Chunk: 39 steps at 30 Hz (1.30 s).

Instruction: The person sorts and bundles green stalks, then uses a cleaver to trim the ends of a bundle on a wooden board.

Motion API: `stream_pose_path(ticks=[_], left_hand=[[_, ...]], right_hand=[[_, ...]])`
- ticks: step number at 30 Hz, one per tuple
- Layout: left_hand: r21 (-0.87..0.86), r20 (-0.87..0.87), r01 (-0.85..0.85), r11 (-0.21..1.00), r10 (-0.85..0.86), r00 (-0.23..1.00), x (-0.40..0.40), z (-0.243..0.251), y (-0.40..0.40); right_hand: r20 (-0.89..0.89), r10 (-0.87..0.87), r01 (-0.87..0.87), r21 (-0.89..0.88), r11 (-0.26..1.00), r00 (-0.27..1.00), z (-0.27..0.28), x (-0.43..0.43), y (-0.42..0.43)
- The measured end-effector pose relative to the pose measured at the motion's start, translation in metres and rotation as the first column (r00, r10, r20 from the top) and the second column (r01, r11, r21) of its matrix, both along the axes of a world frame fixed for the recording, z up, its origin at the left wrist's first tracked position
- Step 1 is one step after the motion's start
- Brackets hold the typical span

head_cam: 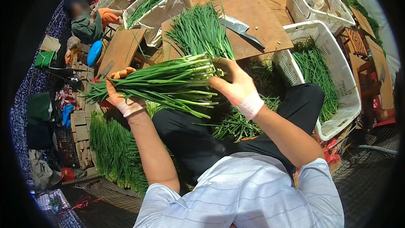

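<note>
A loose bunch of green Chinese chives lies across my left hand, which wears an orange-coated work glove and grips it near the leafy end. The pale stalk ends point right. Beside those ends is my right hand, also gloved, with thumb and fingers apart and the fingertips at the stalks. Just beyond the bunch, a thick pile of chives rests on a wooden board. A cleaver-like knife lies on that board, its black handle toward the right, its blade tip partly against the pile.
White plastic crates holding chives stand to the right, and another crate at back left. More chives lie at lower left; trimmings lie between my knees. A person sits at far left. A smaller board stands nearer.
</note>
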<state>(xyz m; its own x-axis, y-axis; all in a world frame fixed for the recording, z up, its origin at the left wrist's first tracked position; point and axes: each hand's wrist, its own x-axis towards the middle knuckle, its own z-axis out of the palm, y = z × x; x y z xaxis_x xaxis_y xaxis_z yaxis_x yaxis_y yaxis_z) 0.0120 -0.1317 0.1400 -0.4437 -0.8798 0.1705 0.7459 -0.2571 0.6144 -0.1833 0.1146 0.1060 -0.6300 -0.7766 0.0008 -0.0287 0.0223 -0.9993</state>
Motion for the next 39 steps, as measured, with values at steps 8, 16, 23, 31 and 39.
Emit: stream_pose_path(ticks=[8, 16, 23, 31, 39], left_hand=[[0.051, -0.065, 0.041, 0.998, -0.037, 0.997, -0.017, 0.000, 0.017], [0.003, -0.256, 0.129, 0.992, -0.124, 0.959, -0.015, -0.005, 0.013], [-0.040, -0.363, 0.176, 0.984, -0.178, 0.915, -0.009, 0.001, 0.009], [-0.254, -0.314, 0.184, 0.950, -0.261, 0.913, -0.013, 0.010, 0.023], [-0.455, -0.229, 0.183, 0.871, -0.313, 0.922, -0.016, 0.024, 0.037]], right_hand=[[0.491, 0.194, -0.081, -0.242, 0.967, 0.849, -0.010, 0.001, -0.026], [0.662, 0.366, 0.006, -0.489, 0.872, 0.654, -0.012, 0.007, -0.007], [0.741, 0.408, 0.382, -0.641, 0.666, 0.534, -0.036, -0.034, 0.067], [-0.078, 0.040, -0.035, 0.066, 0.997, 0.996, 0.010, 0.011, 0.029], [0.522, 0.240, -0.053, -0.347, 0.937, 0.819, -0.011, 0.020, 0.004]])
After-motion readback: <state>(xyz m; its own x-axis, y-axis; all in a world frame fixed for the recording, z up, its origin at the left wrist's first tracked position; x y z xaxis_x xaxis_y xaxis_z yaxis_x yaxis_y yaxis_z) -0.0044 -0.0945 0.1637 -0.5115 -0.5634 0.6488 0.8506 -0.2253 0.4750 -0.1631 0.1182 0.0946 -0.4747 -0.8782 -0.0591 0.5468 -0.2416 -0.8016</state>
